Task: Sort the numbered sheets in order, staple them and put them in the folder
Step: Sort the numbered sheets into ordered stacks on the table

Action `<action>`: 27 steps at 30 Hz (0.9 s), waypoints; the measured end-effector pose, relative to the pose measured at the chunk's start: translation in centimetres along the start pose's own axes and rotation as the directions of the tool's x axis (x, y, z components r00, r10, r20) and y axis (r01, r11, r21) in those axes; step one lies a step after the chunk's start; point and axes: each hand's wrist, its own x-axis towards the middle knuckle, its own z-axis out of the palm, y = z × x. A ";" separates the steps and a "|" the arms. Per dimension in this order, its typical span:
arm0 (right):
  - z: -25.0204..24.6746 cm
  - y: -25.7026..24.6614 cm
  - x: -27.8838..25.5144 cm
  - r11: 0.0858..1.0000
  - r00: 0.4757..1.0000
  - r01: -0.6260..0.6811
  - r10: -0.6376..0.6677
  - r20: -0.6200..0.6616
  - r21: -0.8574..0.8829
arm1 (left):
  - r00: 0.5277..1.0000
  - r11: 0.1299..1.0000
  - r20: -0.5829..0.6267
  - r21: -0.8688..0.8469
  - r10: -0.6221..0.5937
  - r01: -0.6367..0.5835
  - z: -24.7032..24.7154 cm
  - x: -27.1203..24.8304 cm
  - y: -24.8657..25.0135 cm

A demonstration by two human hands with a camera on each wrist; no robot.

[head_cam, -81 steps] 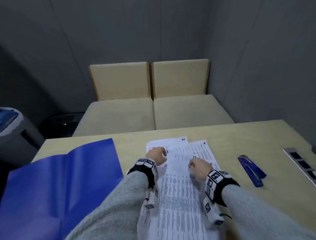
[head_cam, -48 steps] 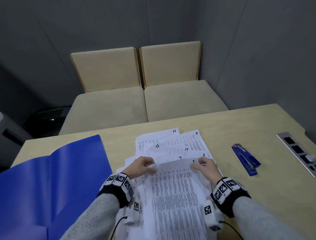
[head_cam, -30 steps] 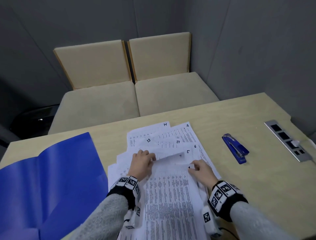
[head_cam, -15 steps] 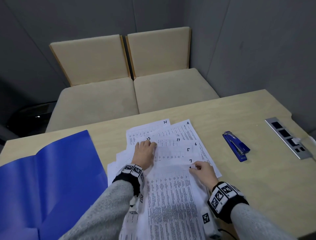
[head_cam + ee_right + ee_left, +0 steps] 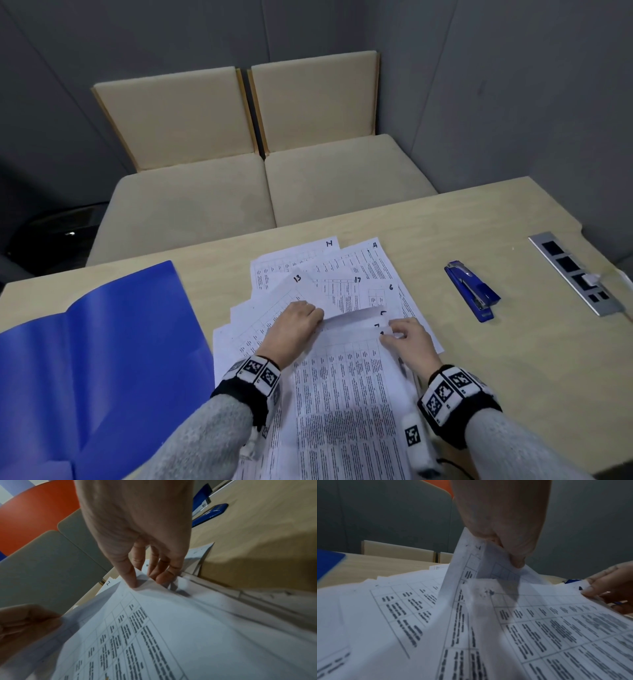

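Sheets (image 5: 342,394) fan lengthwise toward the table's (image 5: 479,219) far edge; left hand (image 5: 293,330) pinches one lifted far edge, right hand (image 5: 411,342) (nearer the numbers (image 5: 391,287)) pinches a corner.

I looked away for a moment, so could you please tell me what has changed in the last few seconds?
The left hand, flat on the papers half a second ago, now pinches a sheet and lifts its far edge. The right hand keeps pinching the nearest sheet by its corner. Folder and stapler have not moved.
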 end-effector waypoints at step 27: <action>1.3 -1.5 -1.6 0.990 0.995 0.100 -0.100 -0.002 0.096 | 0.735 0.593 0.219 -0.465 -0.642 0.657 -2.8 1.5 -5.7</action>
